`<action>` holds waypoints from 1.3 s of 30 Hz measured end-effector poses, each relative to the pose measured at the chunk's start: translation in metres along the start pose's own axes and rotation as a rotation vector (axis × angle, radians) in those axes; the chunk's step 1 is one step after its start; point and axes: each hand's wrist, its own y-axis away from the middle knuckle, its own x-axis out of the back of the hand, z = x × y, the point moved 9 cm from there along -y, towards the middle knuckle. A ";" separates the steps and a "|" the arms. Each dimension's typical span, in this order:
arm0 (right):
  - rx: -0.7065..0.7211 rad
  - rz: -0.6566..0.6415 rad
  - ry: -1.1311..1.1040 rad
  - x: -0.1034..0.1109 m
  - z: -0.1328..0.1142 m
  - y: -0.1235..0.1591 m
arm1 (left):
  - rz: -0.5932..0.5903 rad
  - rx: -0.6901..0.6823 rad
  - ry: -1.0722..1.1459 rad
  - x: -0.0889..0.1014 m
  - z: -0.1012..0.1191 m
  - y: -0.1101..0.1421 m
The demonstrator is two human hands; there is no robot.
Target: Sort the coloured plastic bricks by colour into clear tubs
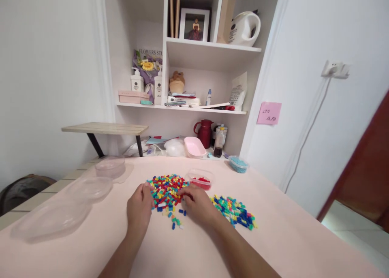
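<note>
A pile of small bright bricks [167, 191] in red, blue, yellow, green and white lies on the pink table. My left hand [140, 203] rests against the pile's left edge, its fingers curled in and closed; whatever they hold is hidden. At the right side of the pile, my right hand [197, 201] reaches in with bent, closed fingertips among the bricks; I cannot make out what is between them. Just behind that hand stands a clear tub [201, 173] with red bricks in it. A second pile [235, 211], mostly green, blue and yellow, lies right of my right wrist.
Clear empty containers [51, 219] line the left side of the table [170, 253]. A tub of light-blue pieces [238, 164] stands at the back right. Behind are a pink basin [194, 147], a red jug [204, 133] and shelves; a small wooden stand [105, 128] is back left.
</note>
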 end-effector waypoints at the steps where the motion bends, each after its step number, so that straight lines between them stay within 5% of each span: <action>1: 0.003 0.000 0.007 0.000 0.000 0.000 | -0.032 -0.012 -0.003 -0.004 0.002 0.001; 10: -0.011 -0.064 0.093 -0.006 0.006 0.001 | -0.438 -0.218 -0.128 -0.058 0.004 0.017; 24: -0.124 -0.073 0.143 0.007 0.026 0.001 | -0.460 -0.498 -0.311 -0.061 0.022 0.026; 39: -0.104 -0.154 0.076 0.006 0.023 0.008 | -0.524 -0.622 -0.391 -0.072 0.019 0.035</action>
